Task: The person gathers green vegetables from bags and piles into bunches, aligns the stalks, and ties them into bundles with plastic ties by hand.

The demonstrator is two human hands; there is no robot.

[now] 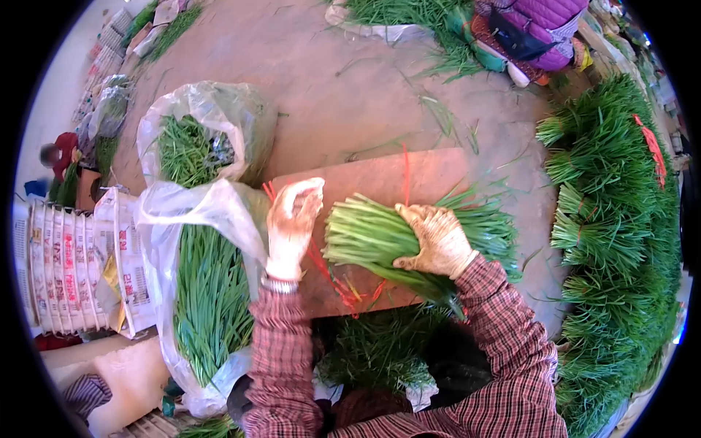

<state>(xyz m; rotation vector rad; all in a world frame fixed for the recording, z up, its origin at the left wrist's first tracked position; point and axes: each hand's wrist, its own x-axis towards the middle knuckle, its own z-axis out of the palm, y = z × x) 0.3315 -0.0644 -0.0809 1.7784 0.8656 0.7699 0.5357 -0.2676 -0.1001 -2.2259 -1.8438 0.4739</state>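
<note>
Several red ties (352, 296) trail over the near edge of the worktop (358, 172), left of its middle. Just beyond, the bunch of green stalks (365, 232) lies lengthwise left to right, cut ends toward the left hand (293, 215), leafy tips past the right edge. The right hand (440, 237) is nearer, its fingers clamped over the bunch; the left's are curled near the left edge, their contents unclear.

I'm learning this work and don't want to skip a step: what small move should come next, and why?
Probably the left hand should reach for the red tie jutting past the far side of the chive bundle: the right hand steadies the bundle over the board, and no tie shows across its top.
</note>
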